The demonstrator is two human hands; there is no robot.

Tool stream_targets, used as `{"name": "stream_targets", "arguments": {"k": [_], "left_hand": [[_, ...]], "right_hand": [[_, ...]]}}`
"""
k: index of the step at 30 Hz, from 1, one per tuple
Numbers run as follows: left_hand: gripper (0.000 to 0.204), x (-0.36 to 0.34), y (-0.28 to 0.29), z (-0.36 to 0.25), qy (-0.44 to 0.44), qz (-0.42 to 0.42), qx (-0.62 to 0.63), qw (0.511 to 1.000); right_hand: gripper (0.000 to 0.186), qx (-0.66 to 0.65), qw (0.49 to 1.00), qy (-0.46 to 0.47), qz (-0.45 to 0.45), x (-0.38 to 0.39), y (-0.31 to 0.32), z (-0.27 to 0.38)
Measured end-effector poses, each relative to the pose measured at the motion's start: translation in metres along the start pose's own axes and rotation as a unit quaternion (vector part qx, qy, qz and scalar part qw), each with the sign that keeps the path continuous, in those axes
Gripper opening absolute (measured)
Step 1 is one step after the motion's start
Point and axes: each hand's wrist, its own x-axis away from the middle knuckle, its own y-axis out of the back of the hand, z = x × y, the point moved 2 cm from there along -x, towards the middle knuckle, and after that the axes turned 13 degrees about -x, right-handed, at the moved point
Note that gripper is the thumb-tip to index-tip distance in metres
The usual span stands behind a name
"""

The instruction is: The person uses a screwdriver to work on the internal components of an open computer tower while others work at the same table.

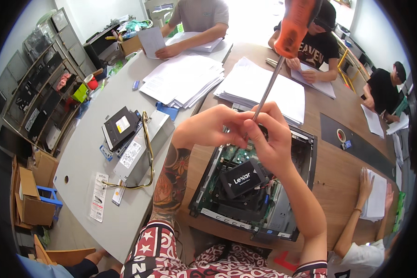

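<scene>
My right hand pinches the lower metal shaft of a screwdriver, whose orange handle tilts up and away to the right. Close against it, my left hand has its fingertips pressed together by the tip end of the shaft. Whatever those fingertips hold is too small or hidden. Both hands are above an opened desktop computer case. Inside the case, a black solid-state drive lies at an angle on a black bracket, and part of a green circuit board shows beside it.
Left on the grey table sit a metal power supply with bundled cables, a black optical drive and a blister pack. Paper stacks lie beyond the case. Several people handle papers around the tables; one person's hands are at right.
</scene>
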Motion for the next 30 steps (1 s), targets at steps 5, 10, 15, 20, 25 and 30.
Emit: {"name": "stream_targets", "arguments": {"k": [5, 10, 15, 20, 25, 30], "left_hand": [[0.057, -0.003, -0.004, -0.004, 0.013, -0.004, 0.001, 1.000], [0.024, -0.003, 0.004, -0.014, 0.046, 0.047, -0.041, 0.997], [0.018, 0.002, 0.000, -0.013, 0.101, 0.008, 0.062, 0.993], [0.018, 0.000, 0.001, -0.015, 0.054, -0.007, 0.001, 0.998], [0.024, -0.006, -0.003, -0.009, 0.051, -0.002, 0.017, 0.999], [0.033, -0.007, -0.003, -0.014, 0.052, -0.007, 0.049, 0.997]], "right_hand": [[0.014, -0.008, 1.000, -0.013, 0.005, -0.002, 0.003, 0.005], [0.014, -0.038, 0.998, -0.056, -0.010, -0.001, 0.004, 0.001], [0.014, -0.013, 1.000, -0.010, 0.003, -0.001, 0.002, 0.000], [0.017, -0.037, 0.998, -0.050, -0.007, -0.002, 0.001, 0.007], [0.016, -0.088, 0.991, -0.102, -0.003, -0.002, 0.005, 0.008], [0.026, -0.058, 0.995, -0.070, -0.048, -0.002, 0.014, 0.007]]}}
